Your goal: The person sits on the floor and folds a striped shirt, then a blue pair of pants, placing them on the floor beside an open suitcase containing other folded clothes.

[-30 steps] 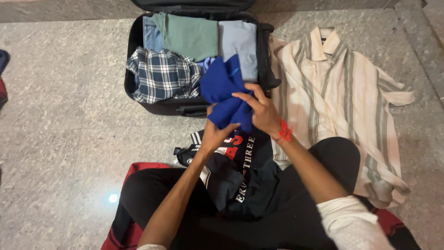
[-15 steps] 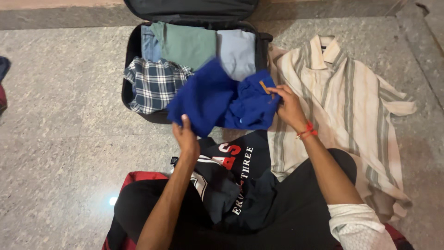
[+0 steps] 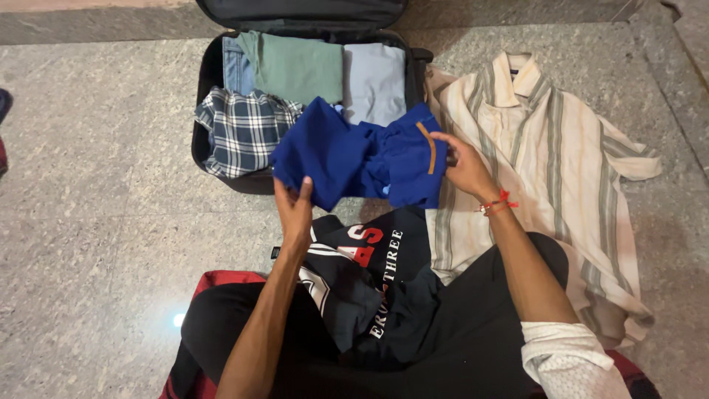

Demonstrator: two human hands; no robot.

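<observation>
I am noting the blue garment (image 3: 354, 159) being held stretched between both hands above the front rim of the open suitcase (image 3: 209, 118), partly over the packed clothes and partly over the floor.

Risks, in my judgement: the cloth is sagging and bunching in the middle, so any fold made from here could come out crooked. Its lower edge is hanging close to the black printed T-shirt (image 3: 369, 288) on the lap and could catch or drag it. If either grip slackens, the garment could be dropping onto the plaid shirt (image 3: 240, 131) and disturbing the stacked pieces.

The left hand (image 3: 294, 210) is pinching the lower left corner of the blue cloth, fingers closed on it. The right hand (image 3: 461, 164) is gripping the bunched right end, fingers curled partway, beside the striped shirt (image 3: 550, 155) lying spread on the floor.
</observation>
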